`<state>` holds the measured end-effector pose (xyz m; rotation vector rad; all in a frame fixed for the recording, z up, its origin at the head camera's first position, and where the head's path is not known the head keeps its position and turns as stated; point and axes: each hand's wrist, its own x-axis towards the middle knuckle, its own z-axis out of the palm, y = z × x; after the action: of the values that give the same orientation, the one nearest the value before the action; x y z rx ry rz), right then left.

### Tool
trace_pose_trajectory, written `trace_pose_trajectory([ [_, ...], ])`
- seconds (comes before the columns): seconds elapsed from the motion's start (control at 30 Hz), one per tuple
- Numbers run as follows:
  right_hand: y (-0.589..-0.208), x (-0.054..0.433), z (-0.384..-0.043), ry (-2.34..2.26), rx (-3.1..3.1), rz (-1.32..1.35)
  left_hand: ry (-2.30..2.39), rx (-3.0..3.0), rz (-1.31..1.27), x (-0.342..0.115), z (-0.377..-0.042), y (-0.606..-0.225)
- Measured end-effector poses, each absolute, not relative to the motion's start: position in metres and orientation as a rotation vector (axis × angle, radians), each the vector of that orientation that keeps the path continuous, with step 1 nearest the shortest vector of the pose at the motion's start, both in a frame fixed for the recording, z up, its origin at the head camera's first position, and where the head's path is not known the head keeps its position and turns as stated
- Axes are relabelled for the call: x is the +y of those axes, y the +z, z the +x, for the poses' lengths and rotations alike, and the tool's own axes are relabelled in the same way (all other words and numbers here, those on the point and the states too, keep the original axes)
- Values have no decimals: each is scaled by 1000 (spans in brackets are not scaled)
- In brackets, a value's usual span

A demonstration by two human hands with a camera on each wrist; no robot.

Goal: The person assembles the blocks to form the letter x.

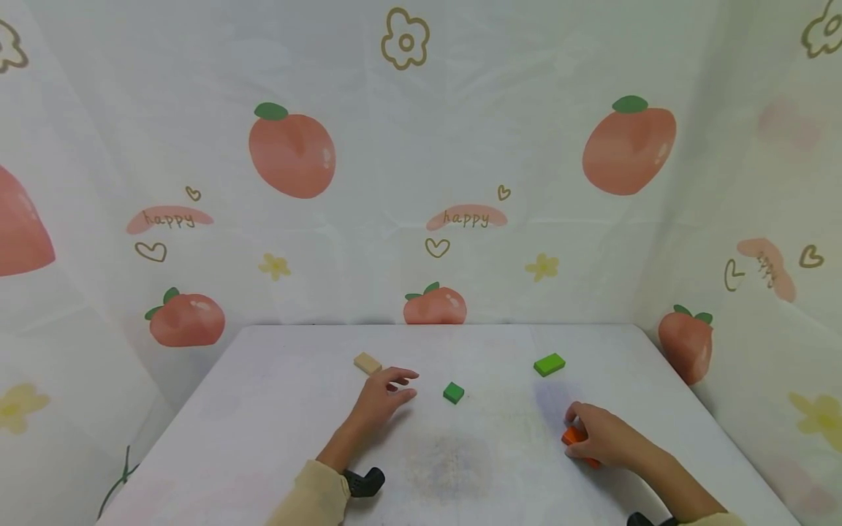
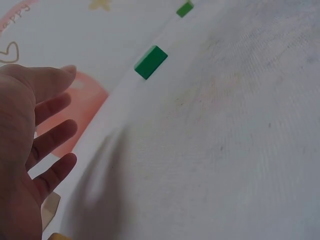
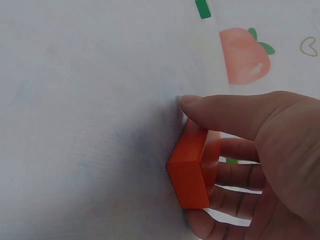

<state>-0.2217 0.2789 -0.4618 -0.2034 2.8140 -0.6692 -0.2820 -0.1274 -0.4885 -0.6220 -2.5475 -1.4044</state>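
At the right of the table, my right hand (image 1: 607,436) holds an orange block (image 1: 574,437) between thumb and fingers. Close up in the right wrist view, the orange block (image 3: 189,182) sits tilted between the thumb and curled fingers. My left hand (image 1: 384,397) hovers with relaxed, spread fingers and holds nothing; its shadow falls on the table in the left wrist view. Just behind it lies a beige block (image 1: 367,363), partly overlapped by the hand. To its right is a dark green block (image 1: 454,393).
A light green block (image 1: 549,364) lies at the back right of the white table (image 1: 316,351). Behind and beside the table hangs a white cloth (image 1: 368,146) printed with fruit and flowers. A dark cord (image 1: 123,475) shows at the left edge.
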Motion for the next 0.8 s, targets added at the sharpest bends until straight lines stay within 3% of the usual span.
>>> trace_pose_trajectory([
  [0.8,-469,276,-214,-689,2894,-154,-1431,-2605,-631,-110,-294,-496],
])
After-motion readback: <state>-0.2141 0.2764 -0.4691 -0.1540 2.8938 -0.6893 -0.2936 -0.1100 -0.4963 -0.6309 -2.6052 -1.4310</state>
